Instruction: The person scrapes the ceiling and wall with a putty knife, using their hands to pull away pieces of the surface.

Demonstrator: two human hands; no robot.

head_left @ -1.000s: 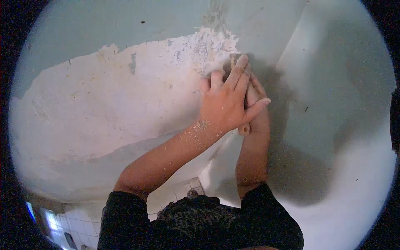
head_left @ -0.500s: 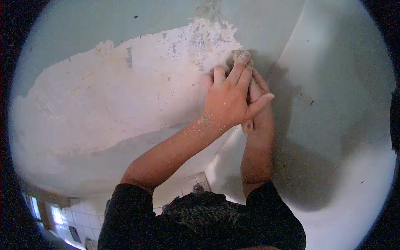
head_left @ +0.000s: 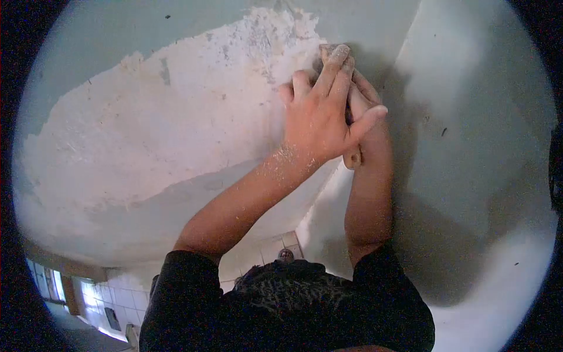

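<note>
My right hand (head_left: pixel 365 97) is wrapped round a scraper, mostly covered by my left hand. The wooden handle (head_left: pixel 352 159), with a hole in its end, sticks out below near my right wrist. Over it lies my left hand (head_left: pixel 319 114), fingers spread and thumb out to the right. Two of its dusty fingers press on the scraper's head (head_left: pixel 326 51), while the other fingers rest at the wall. The head meets the wall at the right end of a bare whitish patch (head_left: pixel 158 129), where the green-grey paint (head_left: pixel 375 29) begins. The blade's edge is hidden.
A wall corner (head_left: pixel 404 50) runs close to the right of my hands, with another painted wall (head_left: pixel 469 146) beyond it. White tiles (head_left: pixel 126 299) and a bright window (head_left: pixel 50 281) show at the lower left. Pale dust clings to my left wrist.
Both hands and the scraper have shifted slightly up in the view, and the wall patch has also moved up and left. The hold looks the same.
</note>
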